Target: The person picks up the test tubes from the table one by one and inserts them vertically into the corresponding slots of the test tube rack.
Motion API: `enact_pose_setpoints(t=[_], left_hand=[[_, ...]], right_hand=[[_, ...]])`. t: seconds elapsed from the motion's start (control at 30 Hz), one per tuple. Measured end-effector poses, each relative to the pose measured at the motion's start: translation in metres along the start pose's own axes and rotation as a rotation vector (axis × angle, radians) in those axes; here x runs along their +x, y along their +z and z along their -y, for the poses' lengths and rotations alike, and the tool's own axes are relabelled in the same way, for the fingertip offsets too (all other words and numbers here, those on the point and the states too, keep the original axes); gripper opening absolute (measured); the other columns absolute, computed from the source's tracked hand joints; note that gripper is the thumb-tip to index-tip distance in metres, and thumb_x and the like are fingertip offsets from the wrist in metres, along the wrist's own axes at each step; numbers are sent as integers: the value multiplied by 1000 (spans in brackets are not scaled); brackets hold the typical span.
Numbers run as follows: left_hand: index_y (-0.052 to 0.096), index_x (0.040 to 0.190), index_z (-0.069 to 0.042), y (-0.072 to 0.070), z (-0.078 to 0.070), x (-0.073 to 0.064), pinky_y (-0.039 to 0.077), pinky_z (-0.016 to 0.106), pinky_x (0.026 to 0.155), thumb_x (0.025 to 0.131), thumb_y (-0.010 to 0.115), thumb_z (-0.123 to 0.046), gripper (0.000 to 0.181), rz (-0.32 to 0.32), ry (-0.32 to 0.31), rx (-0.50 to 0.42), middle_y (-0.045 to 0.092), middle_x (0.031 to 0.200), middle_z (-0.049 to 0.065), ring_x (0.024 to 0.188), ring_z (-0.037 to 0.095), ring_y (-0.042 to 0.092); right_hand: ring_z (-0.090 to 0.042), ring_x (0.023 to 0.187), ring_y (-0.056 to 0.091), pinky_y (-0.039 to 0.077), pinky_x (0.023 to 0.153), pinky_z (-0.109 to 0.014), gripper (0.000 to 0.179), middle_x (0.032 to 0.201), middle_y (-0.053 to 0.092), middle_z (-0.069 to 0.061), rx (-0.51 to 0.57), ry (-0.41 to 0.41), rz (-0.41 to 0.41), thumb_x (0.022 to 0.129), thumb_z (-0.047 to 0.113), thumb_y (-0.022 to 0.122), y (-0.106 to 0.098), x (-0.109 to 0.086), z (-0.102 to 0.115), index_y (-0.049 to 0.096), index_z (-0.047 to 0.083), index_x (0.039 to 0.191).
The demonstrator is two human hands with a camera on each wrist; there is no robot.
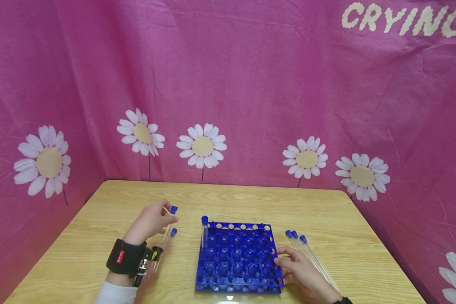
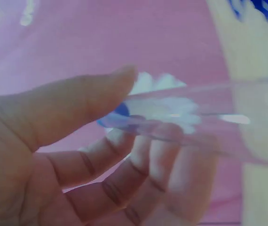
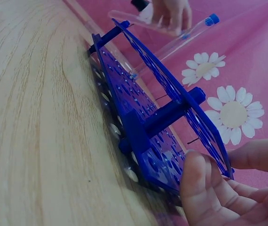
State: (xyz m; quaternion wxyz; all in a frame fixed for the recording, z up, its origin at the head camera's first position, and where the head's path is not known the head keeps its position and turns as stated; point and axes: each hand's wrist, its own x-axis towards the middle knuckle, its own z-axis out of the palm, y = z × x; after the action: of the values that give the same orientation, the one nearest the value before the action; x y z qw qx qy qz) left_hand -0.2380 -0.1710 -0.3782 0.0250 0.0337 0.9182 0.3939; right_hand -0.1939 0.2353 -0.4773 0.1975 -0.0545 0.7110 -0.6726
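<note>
My left hand [image 1: 153,221] pinches a clear test tube [image 2: 209,113] just below its blue cap [image 1: 174,209], thumb on one side and fingers on the other. The tube slants down toward the wrist, left of the blue test tube rack [image 1: 237,255]. A second blue-capped tube [image 1: 173,232] is close beside that hand, partly hidden by it. With thumb and fingers my right hand [image 1: 298,268] grips the right edge of the rack's upper plate [image 3: 214,141]. One capped tube [image 1: 204,232] stands upright in the rack's far left corner.
Three capped test tubes [image 1: 303,239] lie on the wooden table [image 1: 251,198] to the right, partly behind my right hand. A pink curtain [image 1: 243,84] with daisies hangs behind the table's far edge and along both sides.
</note>
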Motion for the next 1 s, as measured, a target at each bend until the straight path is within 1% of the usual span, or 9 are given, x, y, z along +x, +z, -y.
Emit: enact_pose_setpoints(t=[0.13,0.27,0.4,0.47,0.6,0.67,0.8,0.9,1.0], left_hand=[[55,110,-1,-4,-22,-12,56,30,60,90,69,-20,31,-56,71,-19,61,87,11,66,16,61],[58,109,-3,-2,-44,-26,58,27,61,91,69,-22,28,-123,130,-82,63,88,9,74,15,62],[60,108,-5,6,-61,-36,59,24,62,90,70,-19,25,-184,192,-170,63,86,8,80,17,62],[61,106,-6,12,-68,-40,58,22,62,89,72,-18,24,-213,227,-194,64,87,7,82,17,63],[64,104,-7,24,-78,-46,57,19,64,87,73,-16,22,-263,287,-216,67,85,4,83,16,65],[64,102,-8,30,-81,-48,58,20,65,86,74,-16,20,-284,310,-212,68,84,3,84,15,65],[64,98,-11,42,-87,-50,59,22,68,84,76,-14,19,-287,356,-208,67,84,1,85,15,66],[64,99,-13,50,-90,-51,58,21,69,82,77,-13,22,-266,377,-194,65,84,-2,83,12,64],[64,101,-12,57,-92,-51,56,18,68,81,78,-12,24,-256,400,-152,64,84,-4,81,12,62]], right_hand=[[-4,63,50,54,59,-23,33,88,55,2,-1,10,-18,94,10,53,0,0,1,46,-7,120],[-3,63,49,54,61,-24,32,89,55,1,0,8,-16,95,12,54,1,0,2,46,-7,119],[-3,62,47,54,62,-24,30,89,55,1,5,5,-15,95,13,56,1,-1,3,47,-6,117],[-3,62,47,54,62,-24,30,89,55,1,7,7,-20,95,13,57,1,-1,3,47,-5,117],[-3,62,46,54,63,-23,31,90,54,1,5,8,-20,95,14,57,1,-1,3,47,-5,117],[-2,63,47,54,63,-23,31,90,54,1,8,3,-12,96,14,57,1,-1,3,47,-6,117],[-2,62,47,54,62,-23,30,89,55,1,17,1,-9,96,14,57,1,-2,2,47,-5,117],[-3,62,47,54,62,-23,31,89,55,1,17,13,-19,95,13,57,1,-2,2,47,-5,118],[-3,63,46,53,62,-23,32,90,54,0,10,24,-29,95,13,55,1,-2,1,46,-5,119]])
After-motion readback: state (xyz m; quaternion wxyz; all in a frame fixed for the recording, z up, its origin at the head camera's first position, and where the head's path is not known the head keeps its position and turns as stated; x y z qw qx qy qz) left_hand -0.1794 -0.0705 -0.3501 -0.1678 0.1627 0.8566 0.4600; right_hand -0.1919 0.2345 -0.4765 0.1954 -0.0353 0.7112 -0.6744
